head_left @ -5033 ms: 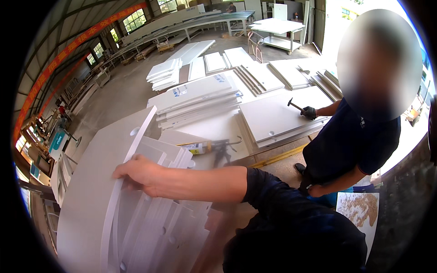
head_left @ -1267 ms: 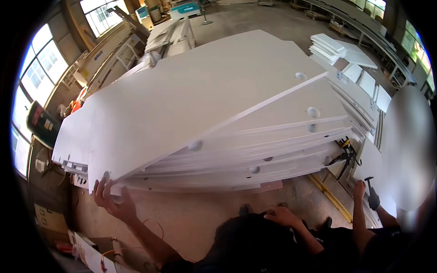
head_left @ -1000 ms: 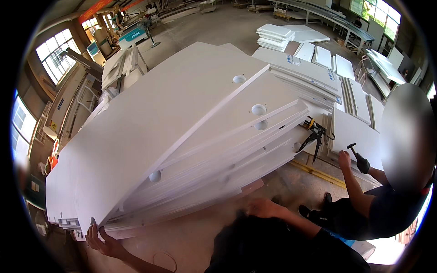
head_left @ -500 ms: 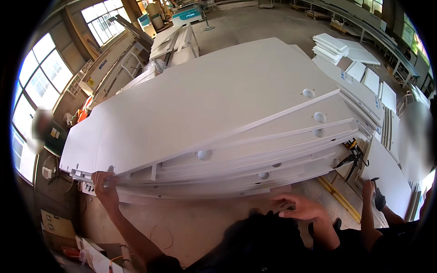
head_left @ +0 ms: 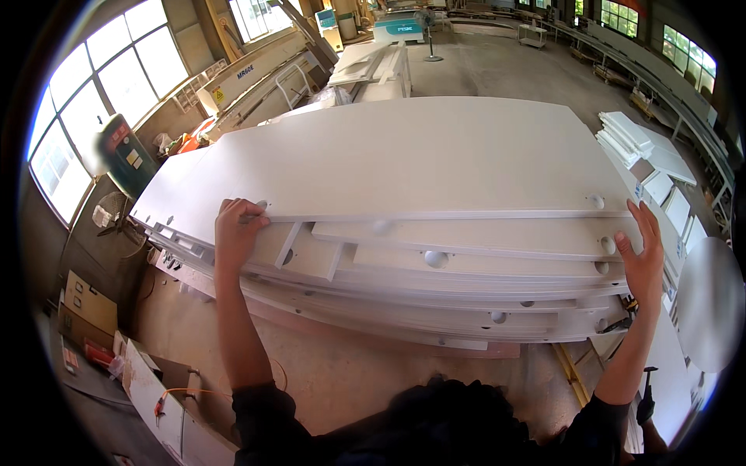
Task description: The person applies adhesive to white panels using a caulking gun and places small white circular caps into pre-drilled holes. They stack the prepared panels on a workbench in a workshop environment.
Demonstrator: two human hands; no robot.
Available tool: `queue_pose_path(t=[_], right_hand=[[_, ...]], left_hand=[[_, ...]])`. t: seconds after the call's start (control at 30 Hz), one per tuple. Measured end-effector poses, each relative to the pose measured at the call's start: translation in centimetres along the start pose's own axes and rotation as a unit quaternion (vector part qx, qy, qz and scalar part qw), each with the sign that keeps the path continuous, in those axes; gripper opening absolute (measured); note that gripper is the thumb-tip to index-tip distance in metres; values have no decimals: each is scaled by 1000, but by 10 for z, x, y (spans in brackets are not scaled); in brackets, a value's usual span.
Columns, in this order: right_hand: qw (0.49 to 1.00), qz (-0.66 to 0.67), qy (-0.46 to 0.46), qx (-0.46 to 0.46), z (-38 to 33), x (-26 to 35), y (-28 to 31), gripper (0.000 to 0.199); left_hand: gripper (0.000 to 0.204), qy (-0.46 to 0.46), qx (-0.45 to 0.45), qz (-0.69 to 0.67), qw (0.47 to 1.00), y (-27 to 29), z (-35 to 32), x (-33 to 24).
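Note:
A wide white panel (head_left: pixel 435 159) lies on top of a stack of similar white panels. My left hand (head_left: pixel 239 227) is closed on its front edge at the left, beside a round hole. My right hand (head_left: pixel 643 252) is at the panel's right front corner, fingers stretched up and thumb apart; the fingertips reach the corner, though contact is hard to tell. Beneath it, a second white panel (head_left: pixel 505 237) and several more with round holes stick out unevenly toward me. Lower right, another person's dark-gloved hand (head_left: pixel 645 408) is by a dark, hammer-like tool (head_left: pixel 651 370).
A black tool (head_left: pixel 618 326) pokes out beside the stack's right end. White boards (head_left: pixel 625 140) are piled on the floor at right. A green machine (head_left: pixel 128 155) and a fan (head_left: pixel 116 221) stand at left, with a white cabinet (head_left: pixel 159 388) lower left. Yellow bars (head_left: pixel 571 373) lie beyond my right arm.
The top panel has turned so its front edge runs nearly level, its right end nearer me. My right hand has risen from near my body to its right corner. The view has shifted.

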State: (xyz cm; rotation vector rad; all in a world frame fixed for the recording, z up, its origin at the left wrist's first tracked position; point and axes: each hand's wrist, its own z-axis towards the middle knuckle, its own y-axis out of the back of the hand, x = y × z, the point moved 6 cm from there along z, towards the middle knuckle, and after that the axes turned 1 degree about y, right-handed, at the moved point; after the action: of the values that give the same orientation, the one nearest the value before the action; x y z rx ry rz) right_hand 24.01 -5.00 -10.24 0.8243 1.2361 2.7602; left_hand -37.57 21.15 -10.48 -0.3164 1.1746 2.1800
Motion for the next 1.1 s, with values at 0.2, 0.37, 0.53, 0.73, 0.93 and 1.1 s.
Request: queue_pose_path(t=[0.2,0.37,0.53,0.73,0.93,1.1], right_hand=[[998,-35,11,42,-4,-9,-34,55],[992,-107,54,-25,-13,-45,-37,53],[984,-146,85,-55,-18,-55,-35,54],[993,-92,70,-39,-6,-1,-48,57],[990,-65,51,-112,-12,-12,-25,64],[988,-102,68,-95,-19,-20,-17,61]], left_hand=[[16,-30,-1,14,999,7,-1,26],[16,-71,-46,19,996,6,-1,10],[10,-81,-69,21,994,-1,5,10],[4,-65,-41,21,997,7,-10,28],[3,-76,-3,27,997,-5,2,38],[12,-87,-29,23,996,-17,13,63]])
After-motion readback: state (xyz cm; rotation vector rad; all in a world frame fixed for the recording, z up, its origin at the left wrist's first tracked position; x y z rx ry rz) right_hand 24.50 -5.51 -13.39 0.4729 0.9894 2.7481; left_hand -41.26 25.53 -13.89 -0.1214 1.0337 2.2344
